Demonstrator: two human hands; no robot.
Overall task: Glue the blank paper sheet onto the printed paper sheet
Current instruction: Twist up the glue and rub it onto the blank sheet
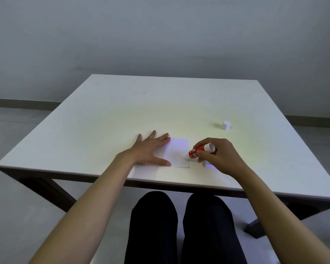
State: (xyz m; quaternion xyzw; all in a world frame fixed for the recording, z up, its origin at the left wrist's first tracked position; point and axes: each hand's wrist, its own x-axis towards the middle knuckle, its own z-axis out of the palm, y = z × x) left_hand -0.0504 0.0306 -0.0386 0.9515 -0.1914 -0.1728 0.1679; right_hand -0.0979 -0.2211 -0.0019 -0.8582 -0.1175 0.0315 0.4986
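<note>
Paper sheet (178,153) under flat, spread left hand (151,151), right hand (215,155) clamped on glue stick (198,151) beside it.

Glue stick on the sheet, cap off to the side.

Small white sheet (176,154) lies flat, its left edge under the left fingers (160,139). Red glue stick (197,151), gripped between right fingertips (200,153), tilts down-left, white tip touching the sheet's right part. Printed sheet (209,163) peeks out beneath that hand. White cap (226,125) stands upright, well beyond the right fingers.
</note>
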